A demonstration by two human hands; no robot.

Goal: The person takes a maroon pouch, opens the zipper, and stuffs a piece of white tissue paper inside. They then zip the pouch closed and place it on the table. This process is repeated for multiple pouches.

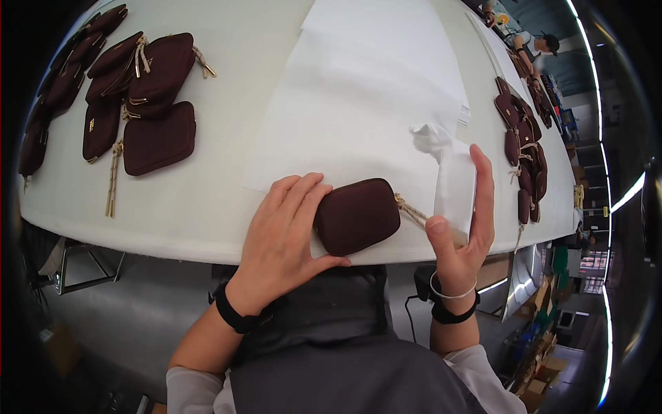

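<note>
as left hand (286,231) touches maroon pouch (358,217), right hand (462,262) around white paper (454,186)

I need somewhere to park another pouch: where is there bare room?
Bare: tabletop between left-side pouches and white sheet; also the sheet's middle, beyond the handled pouch. Crowded: far left, among right-side pouches, and between left hand and right hand.

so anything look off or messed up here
Only the white paper by the right hand: its far end is crumpled, while the white sheets beyond lie mostly flat. The pouch at the left hand shows no visible damage, and no spill shows.
</note>
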